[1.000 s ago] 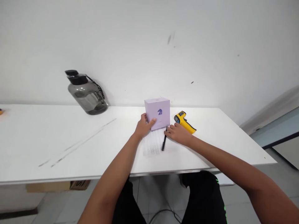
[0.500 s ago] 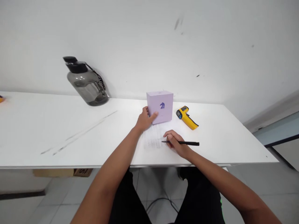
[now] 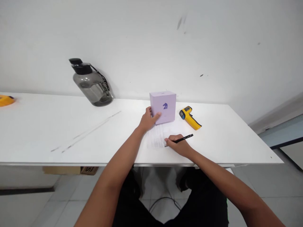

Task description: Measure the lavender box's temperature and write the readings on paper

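Note:
My left hand (image 3: 149, 119) grips the left side of a light purple box (image 3: 163, 108), thumb across its front face beside a dark blue horse-head mark. The box stands upright over the far part of a sheet of paper (image 3: 155, 138) covered with rows of faint writing. Closed around a black pen (image 3: 186, 138), my right hand (image 3: 178, 144) rests on the paper's right side. The pen's tip points at the writing and is partly hidden by my fingers. To the right of the box lies a yellow infrared thermometer (image 3: 191, 118) with a small display.
On the white table (image 3: 94, 138), a big grey see-through water bottle (image 3: 92, 86) with a black lid stands near the wall. An orange-yellow object (image 3: 6, 100) is cut off at the left edge. Below the table are a cardboard box (image 3: 62, 170) and a black cable (image 3: 163, 198).
The pen has gone from nearly level to tilted, its back end raised, and my right fingers have curled closer round it. My left hand stays on the box. The whole view has shifted slightly.

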Available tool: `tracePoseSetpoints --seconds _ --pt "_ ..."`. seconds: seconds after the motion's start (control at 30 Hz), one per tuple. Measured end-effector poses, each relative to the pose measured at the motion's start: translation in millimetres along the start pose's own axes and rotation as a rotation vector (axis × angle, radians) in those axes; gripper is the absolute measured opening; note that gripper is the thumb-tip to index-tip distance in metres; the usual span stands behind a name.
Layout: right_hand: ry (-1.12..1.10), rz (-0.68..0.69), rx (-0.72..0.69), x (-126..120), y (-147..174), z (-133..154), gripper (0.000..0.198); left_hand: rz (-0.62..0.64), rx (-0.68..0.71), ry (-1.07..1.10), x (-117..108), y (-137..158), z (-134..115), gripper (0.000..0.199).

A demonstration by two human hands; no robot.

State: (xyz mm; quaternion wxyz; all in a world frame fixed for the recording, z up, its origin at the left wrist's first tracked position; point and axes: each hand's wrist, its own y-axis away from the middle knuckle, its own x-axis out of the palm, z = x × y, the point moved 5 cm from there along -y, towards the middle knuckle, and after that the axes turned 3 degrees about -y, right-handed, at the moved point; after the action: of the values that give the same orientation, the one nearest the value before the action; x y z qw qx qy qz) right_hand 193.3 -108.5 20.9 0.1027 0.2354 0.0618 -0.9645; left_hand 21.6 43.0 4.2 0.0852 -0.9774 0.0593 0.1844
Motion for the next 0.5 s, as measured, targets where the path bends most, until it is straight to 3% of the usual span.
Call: tracePoseSetpoints --seconds 0.5 --pt "0.01 0.005 0.054 -1.5 -1.6 -5.1 0.043 0.012 -0.021 -0.006 0.3 3.5 -6.0 0.09"
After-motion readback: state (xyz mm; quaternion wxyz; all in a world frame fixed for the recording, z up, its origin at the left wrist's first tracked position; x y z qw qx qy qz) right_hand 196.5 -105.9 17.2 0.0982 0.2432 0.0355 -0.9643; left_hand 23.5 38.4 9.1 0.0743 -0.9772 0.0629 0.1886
